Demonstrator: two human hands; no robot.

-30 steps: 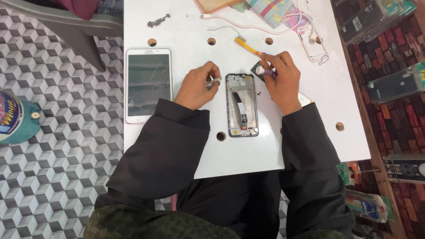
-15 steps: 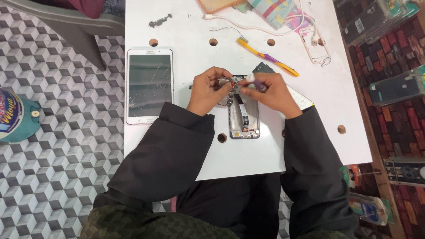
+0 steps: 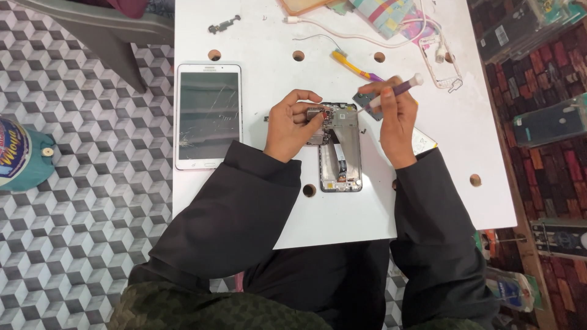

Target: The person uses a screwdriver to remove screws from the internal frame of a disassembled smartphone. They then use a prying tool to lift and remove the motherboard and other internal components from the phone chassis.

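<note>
White table (image 3: 244, 208), round holes through the top. Right of it, along a brick-pattern floor: flat packages in clear sleeves, dark with coloured labels, one at the upper corner (image 3: 526, 30), one teal-grey further down (image 3: 550, 122). A round teal lid with a printed label (image 3: 21, 156) sits on the cube-pattern floor at the left edge. At the table's far edge, a striped multicoloured pouch (image 3: 388, 13) and a white cable (image 3: 342, 33).

Table's left edge lies just beyond the white tablet with cracked screen (image 3: 208, 116). Bare tabletop shows to the right of the right hand and along the near edge by the sleeves. Yellow and purple toothbrush (image 3: 358, 67) lies beyond the hands; a small dark metal part (image 3: 223, 24) sits near the far left corner.

Opened phone, back cover off (image 3: 340, 146), lies flat mid-table, long side toward the person, between the two forearms. Left hand (image 3: 292, 125) curls over its top left corner, fingers pinching a small component at the phone's upper end. Right hand (image 3: 397, 122) is clenched around a purple-handled screwdriver with white cap (image 3: 397, 90), held slanted, tip down at the phone's top edge. A grey plate (image 3: 367, 101) lies just behind the tool.
</note>
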